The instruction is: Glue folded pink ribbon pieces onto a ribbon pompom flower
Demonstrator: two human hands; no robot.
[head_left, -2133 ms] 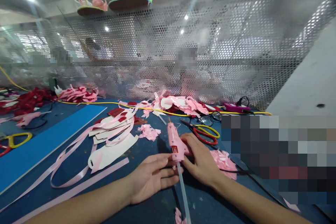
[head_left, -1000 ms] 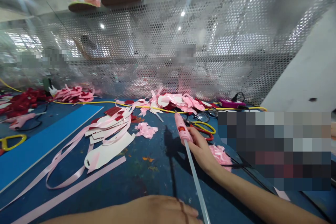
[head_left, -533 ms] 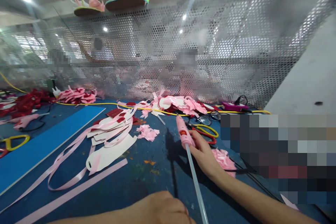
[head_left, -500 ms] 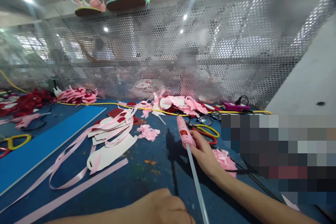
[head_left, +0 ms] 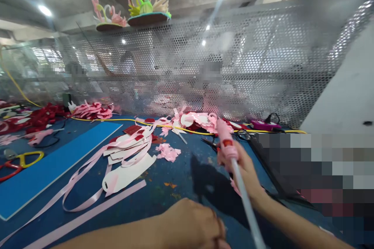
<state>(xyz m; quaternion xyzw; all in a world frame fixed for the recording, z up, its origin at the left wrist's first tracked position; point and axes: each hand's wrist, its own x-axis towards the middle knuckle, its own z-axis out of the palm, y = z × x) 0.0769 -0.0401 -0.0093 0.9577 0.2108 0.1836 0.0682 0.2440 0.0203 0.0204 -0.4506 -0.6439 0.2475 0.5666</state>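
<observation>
My right hand (head_left: 247, 167) is wrapped around a pink hot glue gun (head_left: 226, 138), raised above the blue tabletop. The gun's nozzle points away from me, and a long translucent glue stick (head_left: 245, 198) comes out of its back. At the bottom middle, my left hand (head_left: 198, 221) shows its back with the fingers curled; whatever they may hold is hidden. Farther in lies a crumpled pink ribbon flower (head_left: 168, 152). To its left are white cut-out cards (head_left: 131, 175) with pink ribbon over them, and a flat pink ribbon strip (head_left: 87, 214).
Scissors (head_left: 209, 142) lie partly behind my right hand. At left are a blue board (head_left: 70, 163), red-and-yellow scissors (head_left: 29, 159) and another pink glue gun (head_left: 39, 137). A yellow cable (head_left: 187, 129) crosses the back, before a perforated metal screen (head_left: 175, 70).
My right hand has lifted the glue gun and carried it to the right. My left hand has shifted slightly right, still curled. The whole view has tilted up a little.
</observation>
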